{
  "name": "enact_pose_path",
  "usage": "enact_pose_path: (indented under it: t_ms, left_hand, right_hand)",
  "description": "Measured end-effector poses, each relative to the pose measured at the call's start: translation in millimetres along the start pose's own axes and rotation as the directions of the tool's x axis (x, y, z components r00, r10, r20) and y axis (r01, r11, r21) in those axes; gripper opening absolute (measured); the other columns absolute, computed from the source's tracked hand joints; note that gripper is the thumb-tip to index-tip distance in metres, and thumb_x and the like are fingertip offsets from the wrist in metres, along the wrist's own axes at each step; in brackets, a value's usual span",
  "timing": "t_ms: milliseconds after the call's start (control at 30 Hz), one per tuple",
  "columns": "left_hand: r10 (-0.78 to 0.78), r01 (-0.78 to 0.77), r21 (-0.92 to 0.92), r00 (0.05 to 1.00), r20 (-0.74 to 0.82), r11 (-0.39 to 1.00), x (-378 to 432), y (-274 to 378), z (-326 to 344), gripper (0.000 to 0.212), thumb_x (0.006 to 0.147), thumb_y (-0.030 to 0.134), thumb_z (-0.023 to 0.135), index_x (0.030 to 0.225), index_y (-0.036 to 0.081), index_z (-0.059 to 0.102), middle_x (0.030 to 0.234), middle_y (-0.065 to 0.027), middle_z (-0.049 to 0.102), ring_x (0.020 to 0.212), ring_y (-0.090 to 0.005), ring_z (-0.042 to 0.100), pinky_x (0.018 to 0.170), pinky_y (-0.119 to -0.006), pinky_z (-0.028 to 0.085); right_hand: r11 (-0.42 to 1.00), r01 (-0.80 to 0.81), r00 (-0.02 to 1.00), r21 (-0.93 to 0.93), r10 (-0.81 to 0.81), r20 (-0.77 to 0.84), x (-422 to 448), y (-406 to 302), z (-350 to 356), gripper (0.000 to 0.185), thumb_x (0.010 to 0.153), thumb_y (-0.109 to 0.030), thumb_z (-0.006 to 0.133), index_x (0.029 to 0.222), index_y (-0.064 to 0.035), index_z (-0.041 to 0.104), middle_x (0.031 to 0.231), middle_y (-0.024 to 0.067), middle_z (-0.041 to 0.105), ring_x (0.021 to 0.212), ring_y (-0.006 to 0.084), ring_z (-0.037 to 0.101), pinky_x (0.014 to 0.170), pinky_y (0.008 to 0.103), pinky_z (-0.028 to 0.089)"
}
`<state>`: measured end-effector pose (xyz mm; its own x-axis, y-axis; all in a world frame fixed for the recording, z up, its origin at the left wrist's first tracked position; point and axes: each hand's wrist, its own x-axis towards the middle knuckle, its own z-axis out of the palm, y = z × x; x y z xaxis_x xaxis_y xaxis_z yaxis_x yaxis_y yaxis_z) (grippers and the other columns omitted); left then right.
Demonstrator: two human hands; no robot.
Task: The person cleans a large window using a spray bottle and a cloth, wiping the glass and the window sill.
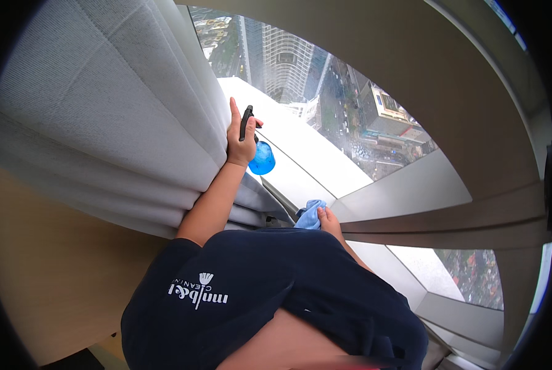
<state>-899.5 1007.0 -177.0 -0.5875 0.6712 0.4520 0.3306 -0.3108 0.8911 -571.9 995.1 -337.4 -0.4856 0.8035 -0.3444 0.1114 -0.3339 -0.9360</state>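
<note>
A spray bottle with a black trigger head and blue liquid in its body (262,158) is held in my left hand (242,144). That hand is raised over the white window sill (299,143), close against the edge of the grey curtain (146,111). The index finger points up and away from the trigger head. Lower and nearer my body, my right hand (330,222) grips a bunched light blue cloth (310,215) at the sill's near edge. Part of the cloth and the right forearm are hidden by my dark shirt.
Beyond the sill, a window pane (294,64) looks down on towers and streets. A broad grey-brown window frame (442,83) curves along the right, with a second window (472,277) lower down. A light wooden surface (72,249) lies left, below the curtain.
</note>
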Motion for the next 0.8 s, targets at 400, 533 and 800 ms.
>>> enact_pose_path:
  t_ms: [400, 533, 800]
  left_hand:
    - [-0.233, 0.145, 0.281, 0.921, 0.311, 0.949, -32.2, -120.5, -22.8, 0.075, 0.095, 0.030, 0.053, 0.154, 0.012, 0.009, 0.076, -0.0117, 0.068, 0.066, -0.0231, 0.066, 0.066, -0.034, 0.051]
    - [-0.103, 0.066, 0.122, 0.939, 0.327, 0.990, -40.2, -95.2, -28.8, 0.075, 0.096, 0.028, 0.052, 0.153, 0.007, 0.008, 0.101, -0.0130, 0.067, 0.080, -0.0180, 0.064, 0.067, -0.027, 0.050]
    - [-0.025, 0.016, 0.073, 0.992, 0.126, 0.997, -42.7, -95.5, -53.2, 0.074, 0.100, 0.027, 0.045, 0.152, 0.003, 0.000, 0.158, -0.0202, 0.010, 0.142, -0.0312, 0.025, 0.112, -0.040, 0.027]
  right_hand:
    - [0.984, 0.136, 0.987, -0.118, -0.145, -0.069, 41.2, -47.9, 34.2, 0.036, 0.102, -0.032, 0.047, 0.116, -0.0005, 0.057, 0.100, 0.0054, 0.063, 0.094, 0.0134, 0.055, 0.085, 0.0276, 0.044]
    - [0.808, 0.545, 0.665, -0.223, -0.578, -0.473, -0.7, -128.0, 39.4, 0.034, 0.104, -0.026, 0.041, 0.124, 0.0004, 0.049, 0.115, 0.0096, 0.056, 0.103, 0.0161, 0.052, 0.093, 0.0292, 0.040]
    - [0.102, 0.047, -0.029, -0.994, -0.994, -0.103, 50.4, -278.5, -18.5, 0.040, 0.102, -0.032, 0.040, 0.117, 0.0032, 0.049, 0.115, 0.0238, 0.057, 0.104, 0.0405, 0.053, 0.097, 0.0504, 0.036]
